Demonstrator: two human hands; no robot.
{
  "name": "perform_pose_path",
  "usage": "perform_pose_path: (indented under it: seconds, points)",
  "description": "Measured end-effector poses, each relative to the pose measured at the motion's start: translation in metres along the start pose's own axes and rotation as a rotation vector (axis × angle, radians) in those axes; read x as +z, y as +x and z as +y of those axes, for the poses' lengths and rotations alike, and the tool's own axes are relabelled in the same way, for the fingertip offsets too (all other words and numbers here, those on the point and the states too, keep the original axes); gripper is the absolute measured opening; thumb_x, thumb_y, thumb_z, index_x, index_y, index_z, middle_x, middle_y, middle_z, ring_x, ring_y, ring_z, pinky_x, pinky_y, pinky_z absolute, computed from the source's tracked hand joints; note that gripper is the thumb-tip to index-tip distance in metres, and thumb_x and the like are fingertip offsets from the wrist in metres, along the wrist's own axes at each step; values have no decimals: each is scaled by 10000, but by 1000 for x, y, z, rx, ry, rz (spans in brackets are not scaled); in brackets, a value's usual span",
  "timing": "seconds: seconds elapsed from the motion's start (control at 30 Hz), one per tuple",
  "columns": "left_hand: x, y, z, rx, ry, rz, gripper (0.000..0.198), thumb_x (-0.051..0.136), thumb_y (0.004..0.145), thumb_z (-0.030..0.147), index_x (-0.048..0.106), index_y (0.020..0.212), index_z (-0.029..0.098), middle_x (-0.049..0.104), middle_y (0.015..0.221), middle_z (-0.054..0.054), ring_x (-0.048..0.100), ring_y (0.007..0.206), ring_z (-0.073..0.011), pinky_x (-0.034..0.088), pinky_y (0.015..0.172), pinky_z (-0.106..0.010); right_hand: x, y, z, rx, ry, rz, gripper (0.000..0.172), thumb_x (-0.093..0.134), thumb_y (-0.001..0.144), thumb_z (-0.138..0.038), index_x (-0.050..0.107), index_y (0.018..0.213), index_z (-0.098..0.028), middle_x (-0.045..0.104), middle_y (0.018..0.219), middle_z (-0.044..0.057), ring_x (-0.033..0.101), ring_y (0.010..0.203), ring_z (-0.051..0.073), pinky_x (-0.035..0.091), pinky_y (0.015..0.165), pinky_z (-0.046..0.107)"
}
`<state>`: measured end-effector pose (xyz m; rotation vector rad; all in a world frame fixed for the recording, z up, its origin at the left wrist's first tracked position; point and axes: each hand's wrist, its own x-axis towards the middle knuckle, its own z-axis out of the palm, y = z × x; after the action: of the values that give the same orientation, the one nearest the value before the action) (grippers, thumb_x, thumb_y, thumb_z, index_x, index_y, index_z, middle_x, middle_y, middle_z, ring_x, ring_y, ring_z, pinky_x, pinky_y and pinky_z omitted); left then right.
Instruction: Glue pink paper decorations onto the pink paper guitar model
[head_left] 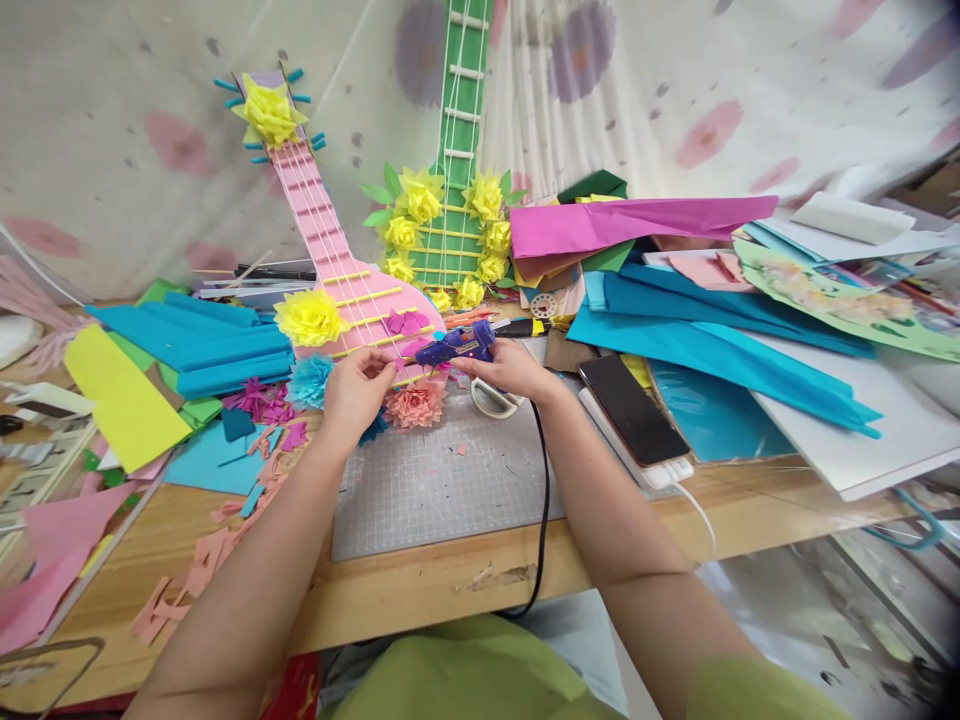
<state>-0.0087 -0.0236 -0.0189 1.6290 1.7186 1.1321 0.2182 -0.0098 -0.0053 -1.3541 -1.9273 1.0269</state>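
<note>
My right hand (514,368) is wrapped round a blue hot glue gun (456,345), its nozzle pointing left. Close to that nozzle, my left hand (360,385) pinches a small magenta paper piece (395,366), mostly covered by the fingers. Behind both hands a pink paper guitar (315,215) leans back, with strings and yellow strips across its body. On it are a yellow paper flower (309,318), a light blue flower (310,381) and a salmon flower (416,403). Magenta petals (405,322) show on the body above the glue gun.
A green paper guitar (466,130) with yellow flowers stands behind. Under my hands lies a grey cutting mat (442,500). Blue crepe paper (712,340) and a phone (632,408) on a white power bank are at right; paper scraps (210,560) lie left. A black cord (543,510) hangs over the table edge.
</note>
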Motion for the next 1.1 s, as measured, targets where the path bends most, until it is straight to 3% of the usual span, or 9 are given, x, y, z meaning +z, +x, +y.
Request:
perform_pose_path:
  seconds: [0.57, 0.7, 0.8, 0.97, 1.1]
  points:
    - [0, 1, -1, 18, 28, -32, 129, 618, 699, 307, 633, 737, 186, 657, 676, -5, 597, 628, -148, 421, 616, -263, -2, 1, 2, 24, 41, 33, 435, 598, 740, -592, 668, 853, -177, 653, 769, 35, 561, 703, 155, 437, 674, 274]
    - [1, -1, 3, 50, -25, -96, 131, 622, 694, 311, 636, 732, 186, 663, 693, -8, 604, 646, -150, 434, 623, -261, -7, 2, 4, 31, 54, 52, 452, 598, 725, -610, 655, 824, -173, 621, 694, 25, 532, 645, 141, 431, 628, 269]
    - [0, -2, 7, 44, -60, -141, 135, 631, 680, 314, 639, 717, 185, 667, 698, -15, 608, 654, -156, 442, 626, -266, -18, 1, 11, 87, 73, 164, 455, 592, 711, -625, 630, 716, -171, 557, 570, 13, 490, 562, 125, 408, 564, 259]
    - [-2, 1, 6, 43, -80, -119, 132, 635, 675, 316, 639, 698, 186, 663, 693, -17, 601, 648, -154, 448, 641, -276, -38, 4, 46, 165, 48, 536, 481, 582, 699, -630, 652, 791, -163, 571, 565, 22, 540, 599, 160, 421, 590, 269]
    - [-4, 9, 1, 49, -106, -89, 161, 653, 669, 333, 645, 737, 188, 675, 726, -19, 605, 673, -153, 460, 660, -277, -37, 11, 79, 301, -63, 566, 531, 608, 676, -631, 669, 842, -130, 659, 703, 91, 614, 728, 228, 456, 677, 314]
